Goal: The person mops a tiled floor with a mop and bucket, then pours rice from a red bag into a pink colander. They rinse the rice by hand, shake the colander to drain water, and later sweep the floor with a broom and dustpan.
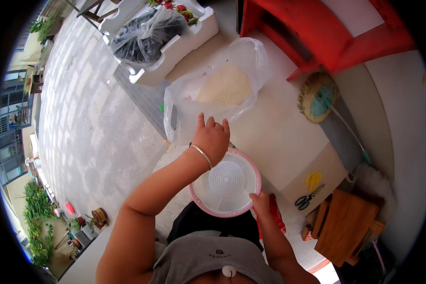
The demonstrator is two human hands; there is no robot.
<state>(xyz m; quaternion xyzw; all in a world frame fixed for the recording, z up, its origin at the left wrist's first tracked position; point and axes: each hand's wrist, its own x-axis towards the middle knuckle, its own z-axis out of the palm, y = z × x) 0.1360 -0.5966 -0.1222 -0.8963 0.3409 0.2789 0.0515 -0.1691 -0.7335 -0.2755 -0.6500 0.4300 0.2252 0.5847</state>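
My right hand grips the pink rim of a round plastic colander with a white perforated basket, its thumb over the edge. No contents show in the basket. My left hand, a silver bangle at its wrist, reaches across the colander's far left side. Its fingers are apart, some partly bent, and point at the near edge of a clear plastic bag. The bag lies spread out, with a heap of pale, rice-like grain in it. Whether the left fingertips touch the bag cannot be made out.
Beyond the bag stands a white foam box with a dark plastic bag and red peppers. A red stand is at the far right, near a round straw-edged mop. Black-handled scissors lie by a wooden stool.
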